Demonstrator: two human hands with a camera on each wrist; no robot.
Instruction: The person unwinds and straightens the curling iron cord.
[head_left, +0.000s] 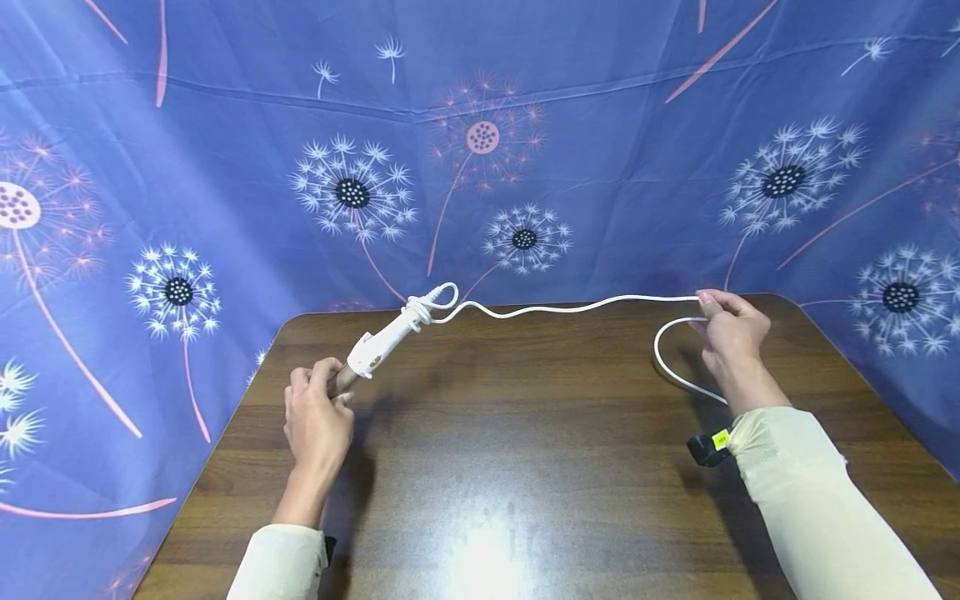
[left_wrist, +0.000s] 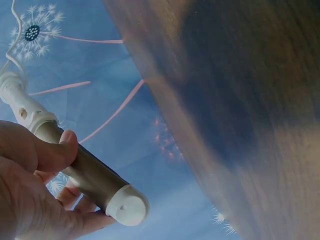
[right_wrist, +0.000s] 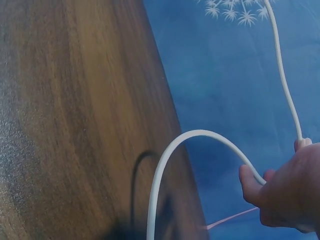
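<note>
Curling iron (head_left: 382, 342) in the air above the table (head_left: 525, 400), toward its far left corner, is what I have on my head feed. Behind the table I see a blue cloth (head_left: 607, 175) printed with white and pink dandelions. Brown wood grain covers the tabletop, and a bright glare lies at its near middle. Pale sleeves (head_left: 817, 492) reach in over the table from the near side. Above its left side, I have the left hand (head_left: 318, 417) grasping the iron's brown barrel (left_wrist: 92, 172). Above its far right corner, the right hand (head_left: 735, 337) pinches the white cord (head_left: 570, 309); one strand stretches along the table's far edge to the handle, which is wrapped in turns of it, and the other bows out over the table's right side. There, a black device (head_left: 705, 450) sits at the right cuff, carrying a yellow label (head_left: 721, 439).
</note>
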